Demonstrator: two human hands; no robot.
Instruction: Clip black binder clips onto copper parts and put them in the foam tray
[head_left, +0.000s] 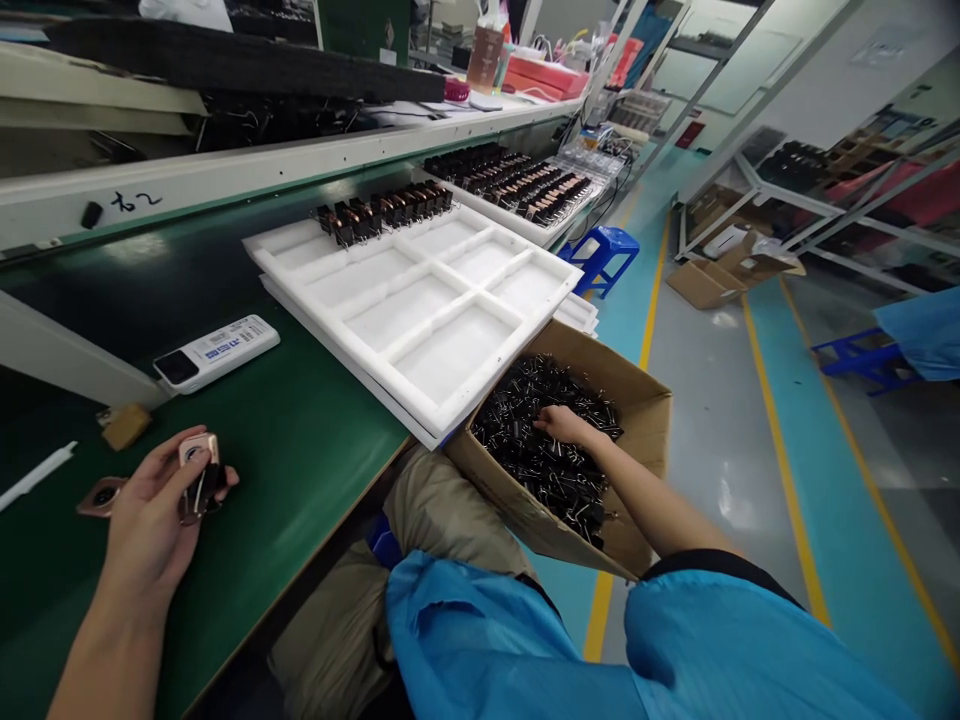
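Above the green table, my left hand (161, 495) is closed around a small copper-coloured part (199, 445) with a round opening, and a black binder clip with silver levers sits against it. Another copper-coloured part (101, 496) lies just left of that hand, partly hidden by it. My right hand (562, 424) reaches into a cardboard box (645, 410) full of black binder clips (555, 480). Its fingers are pinched together at a black clip on top of the heap; the fingertips are partly hidden.
A white compartment tray (450, 345) on a stack carries a row of clipped parts (386, 212). Behind it, another tray (525, 225) holds several such rows. A white power bank (217, 353) and a tan block (126, 427) lie on the table (300, 480). A blue stool (604, 255) stands beyond.
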